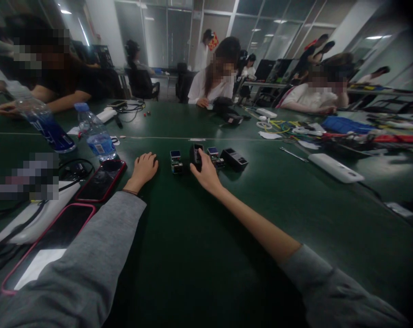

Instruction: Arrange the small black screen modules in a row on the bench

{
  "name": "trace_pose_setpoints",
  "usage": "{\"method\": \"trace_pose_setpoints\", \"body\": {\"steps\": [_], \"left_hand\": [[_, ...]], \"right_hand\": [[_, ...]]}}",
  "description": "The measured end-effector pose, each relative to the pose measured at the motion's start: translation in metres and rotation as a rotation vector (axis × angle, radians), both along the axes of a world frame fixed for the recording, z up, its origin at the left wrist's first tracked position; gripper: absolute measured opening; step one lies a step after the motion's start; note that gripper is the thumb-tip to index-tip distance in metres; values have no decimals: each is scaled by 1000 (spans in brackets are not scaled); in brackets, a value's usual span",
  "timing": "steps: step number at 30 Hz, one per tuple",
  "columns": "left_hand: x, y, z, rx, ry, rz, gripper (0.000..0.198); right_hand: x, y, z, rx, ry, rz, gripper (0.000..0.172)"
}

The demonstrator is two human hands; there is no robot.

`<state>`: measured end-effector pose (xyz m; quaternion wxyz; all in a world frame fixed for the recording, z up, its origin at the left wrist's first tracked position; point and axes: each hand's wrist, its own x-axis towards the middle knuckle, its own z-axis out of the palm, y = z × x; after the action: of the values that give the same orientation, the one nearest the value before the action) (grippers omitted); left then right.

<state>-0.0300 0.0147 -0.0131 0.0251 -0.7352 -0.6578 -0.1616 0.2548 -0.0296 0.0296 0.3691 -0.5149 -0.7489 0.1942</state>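
Note:
My left hand (145,168) lies palm down on the green table, fingers stretched out and holding nothing. My right hand (206,172) has its thumb and fingers around a small black plastic housing (194,151), partly hidden behind the fingers. Between my hands stands a small circuit board with a screen (175,162). A second circuit board with a screen (214,155) sits just right of the held housing, partly behind my hand. Beyond it, a black and grey housing (235,159) rests tilted on the table.
Left of my left arm are a red-edged phone (102,180), a pink-cased phone (56,243), cables and two water bottles (99,141) (49,125). At right lie a white power strip (336,167), tweezers-like metal tool (293,154) and tangled wires (288,127). People sit across the table.

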Motion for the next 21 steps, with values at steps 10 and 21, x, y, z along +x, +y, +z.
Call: {"method": "trace_pose_setpoints", "body": {"steps": [10, 21], "left_hand": [[0, -1, -3, 45, -16, -5, 48], [2, -4, 2, 13, 7, 5, 49]], "right_hand": [[6, 0, -5, 15, -231, 71, 70], [68, 1, 7, 299, -343, 74, 53]]}}
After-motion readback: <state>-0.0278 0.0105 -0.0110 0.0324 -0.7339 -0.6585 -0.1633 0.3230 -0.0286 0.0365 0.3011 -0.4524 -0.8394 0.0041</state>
